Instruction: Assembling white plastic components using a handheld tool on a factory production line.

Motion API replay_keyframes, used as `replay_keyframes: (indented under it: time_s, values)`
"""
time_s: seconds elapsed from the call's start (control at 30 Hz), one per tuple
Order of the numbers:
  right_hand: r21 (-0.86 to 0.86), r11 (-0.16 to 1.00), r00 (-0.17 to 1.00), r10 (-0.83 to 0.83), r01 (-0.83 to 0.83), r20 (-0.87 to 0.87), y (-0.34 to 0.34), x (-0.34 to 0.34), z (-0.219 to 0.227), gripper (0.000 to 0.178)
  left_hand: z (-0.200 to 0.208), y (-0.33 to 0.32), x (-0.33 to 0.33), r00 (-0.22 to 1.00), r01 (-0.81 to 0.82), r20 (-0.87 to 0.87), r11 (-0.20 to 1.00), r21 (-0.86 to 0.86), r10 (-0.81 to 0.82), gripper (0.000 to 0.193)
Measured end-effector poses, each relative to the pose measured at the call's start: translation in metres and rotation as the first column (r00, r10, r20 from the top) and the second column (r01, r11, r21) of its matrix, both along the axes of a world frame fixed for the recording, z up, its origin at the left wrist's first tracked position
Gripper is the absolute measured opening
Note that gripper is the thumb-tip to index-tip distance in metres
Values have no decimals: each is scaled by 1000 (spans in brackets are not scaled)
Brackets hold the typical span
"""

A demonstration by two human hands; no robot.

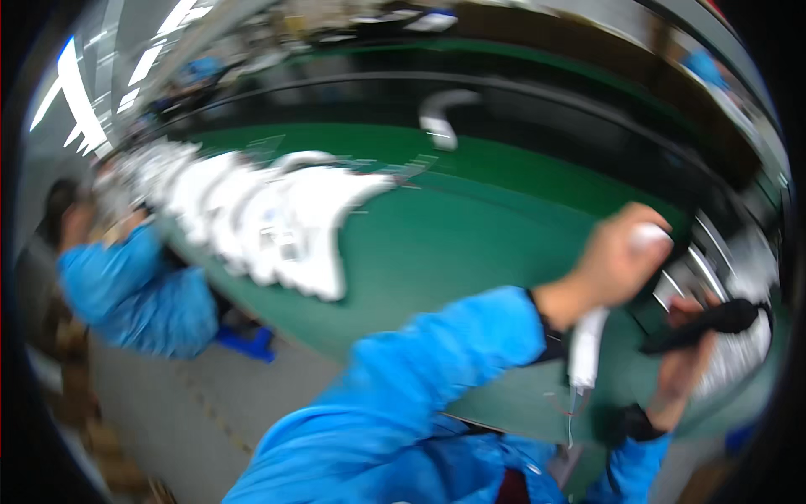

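My left hand [617, 256] reaches across to the right side of the green table, closed on a white curved casing. The white casing [585, 357] hangs below my wrist, with thin wires at its lower end. Its other end shows white at my fingers. My right hand [684, 357] is wrapped round a black elongated tool [705, 326], which seems to have a dark cord at its right end. The tool lies across my fingers, apart from the casing. Motion blurs both hands and the tool's exact kind.
A row of white curved casings [277, 227] lies on the green table [437, 244] at left. One more curved piece [441, 122] sits on the far side. A person in a blue sleeve [138, 290] works at far left. Clear-wrapped pieces [739, 353] lie at right.
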State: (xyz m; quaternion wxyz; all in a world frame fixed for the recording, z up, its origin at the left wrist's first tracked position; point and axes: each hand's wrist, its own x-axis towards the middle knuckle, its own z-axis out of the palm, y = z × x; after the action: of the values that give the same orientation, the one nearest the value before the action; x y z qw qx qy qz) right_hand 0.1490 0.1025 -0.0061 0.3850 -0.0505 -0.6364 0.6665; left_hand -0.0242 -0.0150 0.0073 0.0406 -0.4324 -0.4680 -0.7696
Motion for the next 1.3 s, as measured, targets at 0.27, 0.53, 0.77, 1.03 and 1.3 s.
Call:
replay_keyframes:
  time_s: [0.27, 0.53, 0.77, 1.03, 1.3]
  values:
    - [-86, 989, 955, -136, 118, -263, 33, -5, 47, 75, -11, -4, 1, 985, 157, -41, 966, -204, -169, 35]
    - [84, 974, 968, -195, 210, -160, 60, -20, 38, 75, -12, 9, 9, 981, 181, -39, 966, -183, -191, 37]
    - [-58, 998, 999, -33, 33, -12, 38, -26, 11, 72, -18, 7, 5, 981, 186, -23, 969, -165, -192, 34]
    - [-171, 967, 972, 161, -190, -171, -42, -47, 1, 94, -18, 7, 2, 975, 219, -1, 965, -144, -222, 32]
    - [-187, 945, 958, 242, -268, -150, -56, -57, -12, 91, -17, 2, 0, 971, 240, 41, 962, -133, -237, 31]
